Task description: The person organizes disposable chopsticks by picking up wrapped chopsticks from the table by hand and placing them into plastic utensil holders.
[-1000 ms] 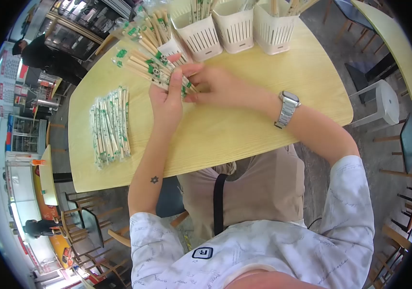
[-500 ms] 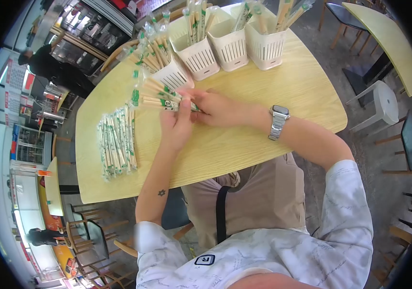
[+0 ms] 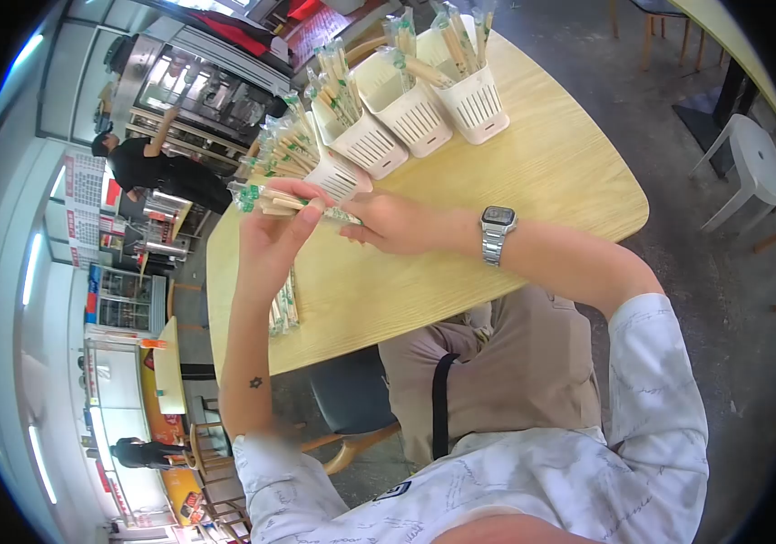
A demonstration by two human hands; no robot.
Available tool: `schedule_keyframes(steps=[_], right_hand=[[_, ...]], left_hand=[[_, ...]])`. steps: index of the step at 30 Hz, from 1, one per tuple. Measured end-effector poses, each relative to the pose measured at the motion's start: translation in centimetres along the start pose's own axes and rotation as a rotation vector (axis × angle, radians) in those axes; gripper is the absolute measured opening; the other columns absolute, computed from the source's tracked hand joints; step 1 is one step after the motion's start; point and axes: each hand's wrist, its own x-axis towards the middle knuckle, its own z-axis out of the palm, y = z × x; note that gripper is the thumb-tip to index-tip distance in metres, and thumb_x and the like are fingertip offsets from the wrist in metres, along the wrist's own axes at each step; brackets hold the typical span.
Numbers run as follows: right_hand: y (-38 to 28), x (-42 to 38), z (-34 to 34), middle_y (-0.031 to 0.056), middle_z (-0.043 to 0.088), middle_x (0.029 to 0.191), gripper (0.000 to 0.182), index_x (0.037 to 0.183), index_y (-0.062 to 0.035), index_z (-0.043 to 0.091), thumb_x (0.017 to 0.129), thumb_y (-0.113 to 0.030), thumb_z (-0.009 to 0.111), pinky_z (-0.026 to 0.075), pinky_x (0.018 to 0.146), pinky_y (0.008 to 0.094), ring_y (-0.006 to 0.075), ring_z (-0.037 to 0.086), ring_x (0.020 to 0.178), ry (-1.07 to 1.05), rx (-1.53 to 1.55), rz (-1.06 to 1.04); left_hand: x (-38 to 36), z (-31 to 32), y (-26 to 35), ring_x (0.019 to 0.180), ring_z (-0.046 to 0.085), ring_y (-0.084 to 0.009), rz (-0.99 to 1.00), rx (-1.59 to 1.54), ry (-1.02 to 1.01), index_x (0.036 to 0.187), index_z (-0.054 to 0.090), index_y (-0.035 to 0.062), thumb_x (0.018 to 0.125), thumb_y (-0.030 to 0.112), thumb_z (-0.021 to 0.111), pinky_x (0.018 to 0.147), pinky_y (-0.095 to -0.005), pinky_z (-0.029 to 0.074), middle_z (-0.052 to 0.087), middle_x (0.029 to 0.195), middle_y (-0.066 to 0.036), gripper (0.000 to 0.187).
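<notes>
My left hand (image 3: 270,247) is closed around a small bunch of paired chopsticks (image 3: 281,201) in clear wrappers with green print. The bunch lies nearly level above the table, its green-printed ends pointing left. At the other end, my right hand (image 3: 390,223), with a watch on the wrist, pinches the wrappers between bent fingers. A pile of wrapped chopsticks (image 3: 285,306) rests on the table, mostly hidden behind my left forearm. Just beyond my hands stands a row of several white slotted baskets (image 3: 382,152) with wrapped chopsticks upright or leaning in them.
The pale wooden table (image 3: 551,172) has rounded corners. A white stool (image 3: 746,168) and another table (image 3: 751,54) stand to the right. A person in black (image 3: 165,172) is at the back left, and another person (image 3: 145,452) is farther off at lower left.
The view has turned, shifting the table rightward in the picture. Both hands have moved left over the table with the chopsticks, and my left forearm now covers most of the pile.
</notes>
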Motion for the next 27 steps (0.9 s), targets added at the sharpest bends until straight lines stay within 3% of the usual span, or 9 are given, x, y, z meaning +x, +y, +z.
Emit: schedule_keyframes(steps=[3,7,10,13,16,18,20,22,27], right_hand=[[-0.3,0.0,-0.8,0.0210,0.060,0.087,0.024,0.095,0.0007,0.056,0.097,-0.023,0.061,0.050,0.077,0.0465,0.0397,0.061,0.086,0.041,-0.174,-0.083],[-0.7,0.1,-1.1,0.0194,0.060,0.084,0.025,0.093,-0.0005,0.056,0.095,-0.025,0.062,0.048,0.083,0.0466,0.0391,0.061,0.087,0.125,-0.211,-0.134],[-0.4,0.1,-0.9,0.0164,0.063,0.081,0.025,0.095,-0.0029,0.057,0.095,-0.027,0.063,0.045,0.090,0.0468,0.0358,0.063,0.085,0.182,-0.239,-0.189],[-0.5,0.3,-1.0,0.0178,0.064,0.093,0.031,0.108,-0.0034,0.057,0.093,-0.029,0.065,0.043,0.095,0.0475,0.0356,0.061,0.097,0.172,-0.231,-0.178],[-1.3,0.9,-1.6,0.0200,0.060,0.114,0.047,0.126,-0.0035,0.052,0.091,-0.029,0.068,0.040,0.099,0.0479,0.0363,0.055,0.112,0.372,-0.196,-0.220],[-1.7,1.2,-2.1,0.0210,0.055,0.129,0.060,0.137,-0.0018,0.046,0.089,-0.026,0.071,0.038,0.101,0.0483,0.0371,0.051,0.120,0.540,-0.182,-0.177],[-1.5,1.1,-2.4,0.0209,0.053,0.131,0.061,0.139,-0.0028,0.044,0.089,-0.025,0.070,0.039,0.101,0.0474,0.0376,0.050,0.119,0.578,-0.228,-0.097],[-1.3,1.0,-2.4,0.0211,0.052,0.130,0.059,0.139,-0.0035,0.043,0.090,-0.023,0.069,0.040,0.101,0.0466,0.0384,0.050,0.119,0.575,-0.235,-0.058],[-0.7,0.8,-1.8,0.0206,0.053,0.123,0.051,0.134,-0.0063,0.047,0.089,-0.021,0.066,0.042,0.098,0.0472,0.0397,0.051,0.115,0.473,-0.201,-0.090]], left_hand=[[0.9,-0.2,1.6,0.098,0.056,-0.0119,-0.015,0.120,-0.083,0.102,0.061,0.0033,0.092,0.013,0.068,0.085,-0.0279,0.044,0.062,0.105,-0.008,0.016],[1.9,0.4,4.6,0.088,0.060,-0.0151,0.305,0.792,-0.120,0.093,0.063,0.0038,0.090,0.011,0.069,0.081,-0.0286,0.045,0.064,0.092,-0.006,0.009],[2.0,0.4,5.9,0.085,0.058,-0.0113,0.350,1.011,-0.257,0.096,0.064,0.0030,0.094,0.014,0.062,0.075,-0.0301,0.046,0.063,0.091,-0.005,0.011],[1.6,1.2,5.8,0.070,0.059,-0.0125,0.146,0.766,-0.098,0.087,0.064,0.0037,0.091,0.011,0.066,0.065,-0.0274,0.046,0.060,0.071,-0.002,0.009],[1.7,0.2,5.8,0.071,0.057,-0.0073,0.260,0.732,0.087,0.091,0.065,0.0047,0.096,0.013,0.062,0.061,-0.0246,0.045,0.062,0.076,0.000,0.010],[2.6,-1.0,8.0,0.081,0.059,-0.0058,0.419,0.655,0.220,0.098,0.063,0.0035,0.101,0.015,0.056,0.066,-0.0230,0.047,0.066,0.094,-0.004,0.014],[5.2,-1.7,9.6,0.081,0.059,-0.0064,0.619,0.565,0.508,0.103,0.063,0.0023,0.101,0.019,0.056,0.064,-0.0225,0.047,0.067,0.099,-0.004,0.018],[6.8,-0.3,12.8,0.079,0.061,-0.0057,0.539,0.481,0.640,0.106,0.065,0.0030,0.099,0.022,0.059,0.061,-0.0217,0.047,0.068,0.094,-0.003,0.021],[13.7,1.1,11.0,0.077,0.063,-0.0104,0.605,0.576,0.524,0.100,0.067,0.0027,0.098,0.023,0.060,0.063,-0.0269,0.050,0.070,0.092,-0.006,0.022]])
